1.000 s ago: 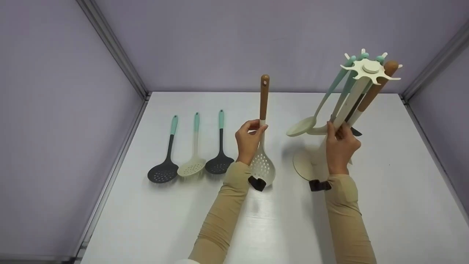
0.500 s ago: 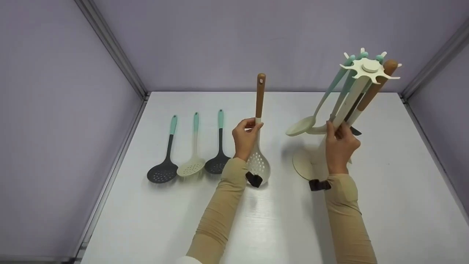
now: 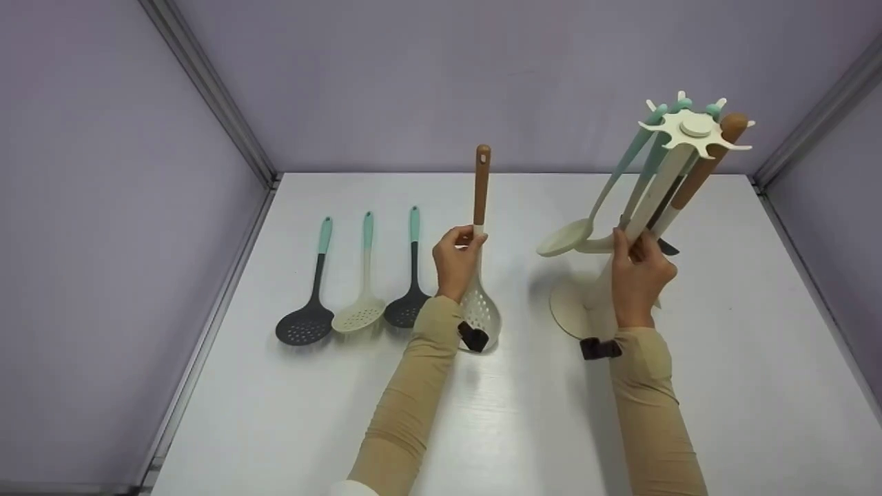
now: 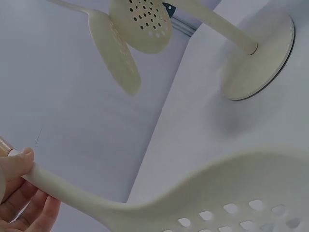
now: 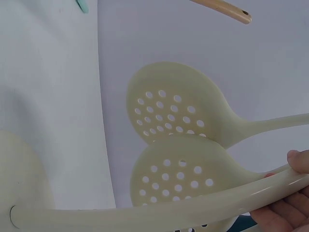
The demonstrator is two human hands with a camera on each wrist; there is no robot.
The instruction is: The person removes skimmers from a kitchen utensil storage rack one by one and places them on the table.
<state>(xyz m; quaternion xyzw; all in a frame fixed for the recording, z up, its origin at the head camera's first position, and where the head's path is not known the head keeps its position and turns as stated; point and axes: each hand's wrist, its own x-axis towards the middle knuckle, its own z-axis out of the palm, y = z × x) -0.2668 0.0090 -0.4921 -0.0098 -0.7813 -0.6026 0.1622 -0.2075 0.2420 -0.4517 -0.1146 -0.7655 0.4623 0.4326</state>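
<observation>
Steadying the cream utensil stand well calls for a firm pinch on its post, as is given by the thumb and fingers of the right hand, so that the hanging utensils are not set swinging. The brown-handled skimmer is pinched at its neck, just below the handle, between the thumb and fingers of the left hand. With so high a grip, the wide bowl could twist, so slow movement would be advised, and the nearest dark skimmer should not be brushed.

The held skimmer is placed over the table, between that dark skimmer and the stand; whether its rim is rested on the tabletop cannot be told. Its cream bowl is pierced with teardrop-shaped holes, and a hanging hole is cut near the handle's tip.
</observation>
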